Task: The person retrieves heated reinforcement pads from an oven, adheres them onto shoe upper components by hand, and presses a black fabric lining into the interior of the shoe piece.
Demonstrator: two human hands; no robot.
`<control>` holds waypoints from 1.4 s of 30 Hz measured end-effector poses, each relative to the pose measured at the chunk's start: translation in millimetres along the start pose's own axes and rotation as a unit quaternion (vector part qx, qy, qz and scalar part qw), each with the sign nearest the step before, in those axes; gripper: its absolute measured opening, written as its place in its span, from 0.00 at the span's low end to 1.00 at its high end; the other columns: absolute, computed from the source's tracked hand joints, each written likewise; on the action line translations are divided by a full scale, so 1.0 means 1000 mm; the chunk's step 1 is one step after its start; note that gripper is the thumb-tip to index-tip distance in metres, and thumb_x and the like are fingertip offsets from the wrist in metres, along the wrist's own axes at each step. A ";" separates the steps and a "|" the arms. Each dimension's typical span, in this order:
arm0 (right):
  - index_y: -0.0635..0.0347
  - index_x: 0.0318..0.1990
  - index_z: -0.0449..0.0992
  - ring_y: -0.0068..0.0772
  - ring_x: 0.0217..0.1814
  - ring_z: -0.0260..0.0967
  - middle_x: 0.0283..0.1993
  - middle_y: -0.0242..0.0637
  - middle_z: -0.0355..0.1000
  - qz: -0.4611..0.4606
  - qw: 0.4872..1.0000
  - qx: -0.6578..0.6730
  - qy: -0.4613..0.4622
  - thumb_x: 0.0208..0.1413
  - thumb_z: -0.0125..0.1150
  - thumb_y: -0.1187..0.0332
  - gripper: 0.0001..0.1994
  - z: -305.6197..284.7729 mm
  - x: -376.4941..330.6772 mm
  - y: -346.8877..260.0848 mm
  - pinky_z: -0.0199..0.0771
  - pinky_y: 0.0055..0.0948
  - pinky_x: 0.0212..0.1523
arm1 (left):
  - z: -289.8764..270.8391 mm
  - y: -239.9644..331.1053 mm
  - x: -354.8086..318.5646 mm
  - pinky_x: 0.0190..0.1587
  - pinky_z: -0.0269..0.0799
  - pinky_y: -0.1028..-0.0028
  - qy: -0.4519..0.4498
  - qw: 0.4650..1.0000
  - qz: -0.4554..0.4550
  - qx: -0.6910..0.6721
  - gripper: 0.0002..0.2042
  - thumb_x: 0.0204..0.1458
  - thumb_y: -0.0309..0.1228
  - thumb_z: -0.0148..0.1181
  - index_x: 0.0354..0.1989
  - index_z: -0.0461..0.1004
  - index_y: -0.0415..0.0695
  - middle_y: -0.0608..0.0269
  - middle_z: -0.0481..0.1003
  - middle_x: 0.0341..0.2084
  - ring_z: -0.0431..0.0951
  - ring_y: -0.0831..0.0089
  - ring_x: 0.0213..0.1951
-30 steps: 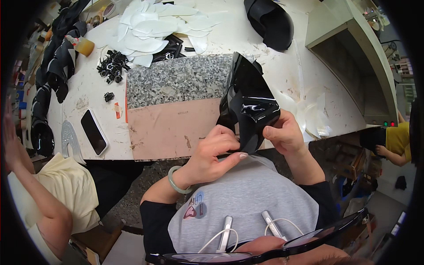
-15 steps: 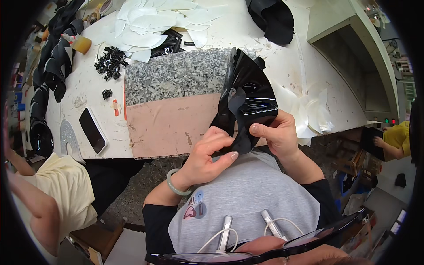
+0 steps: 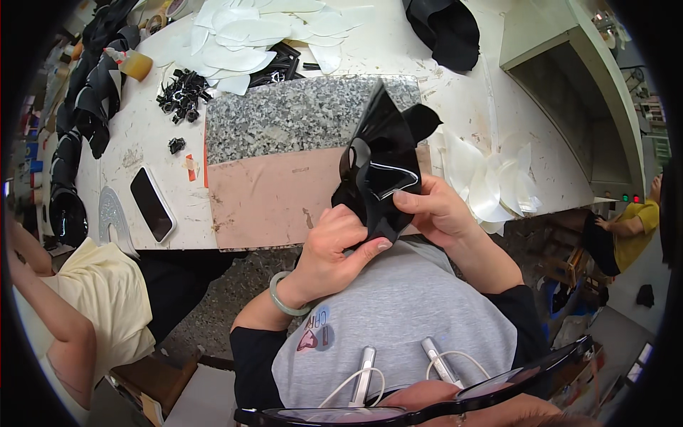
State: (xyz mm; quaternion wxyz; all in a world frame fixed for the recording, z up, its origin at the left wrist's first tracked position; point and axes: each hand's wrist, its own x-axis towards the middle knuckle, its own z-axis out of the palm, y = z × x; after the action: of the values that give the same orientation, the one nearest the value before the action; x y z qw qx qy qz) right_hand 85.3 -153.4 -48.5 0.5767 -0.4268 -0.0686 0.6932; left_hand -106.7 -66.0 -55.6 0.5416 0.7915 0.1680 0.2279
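A glossy black shoe upper (image 3: 380, 160) is held up at the table's front edge, close to my body. Its shiny sheet is bent and folded, with one dark flap sticking out on the far right. My left hand (image 3: 338, 245) pinches its lower left edge, fingers curled and thumb along the bottom. On the right side, my right hand (image 3: 442, 213) grips it with the thumb on top and the fingers partly hidden behind. Beneath and beyond lies a speckled granite slab (image 3: 284, 117), its near part covered by a pinkish sheet (image 3: 267, 203).
White curved pieces (image 3: 242, 35) and small black parts (image 3: 183, 94) lie beyond the slab. Pale pieces (image 3: 487, 178) and a metal box-shaped machine (image 3: 615, 92) are right. A phone (image 3: 152, 205) lies left, near a person in cream (image 3: 99, 295). Another dark upper (image 3: 448, 32) is at the back.
The upper has been bent and turned in my hands; its open sheet is now narrower and more folded, with the flap sticking out right. My right hand has shifted slightly left.
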 end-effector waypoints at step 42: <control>0.69 0.41 0.78 0.25 0.40 0.75 0.39 0.40 0.78 -0.197 0.964 -0.173 0.046 0.47 0.65 0.82 0.11 0.024 0.003 -0.011 0.76 0.24 0.44 | -0.008 0.007 0.003 0.33 0.55 0.71 0.047 0.998 -0.026 -0.018 0.08 0.44 0.27 0.66 0.27 0.73 0.39 0.66 0.68 0.19 0.65 0.70 0.24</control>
State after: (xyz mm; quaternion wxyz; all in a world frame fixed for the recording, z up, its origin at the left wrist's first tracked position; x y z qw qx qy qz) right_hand 77.4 -137.8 -28.5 0.6217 -0.5296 -0.2436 0.5231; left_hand -108.4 -60.5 -45.6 0.5531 0.7653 0.2099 0.2534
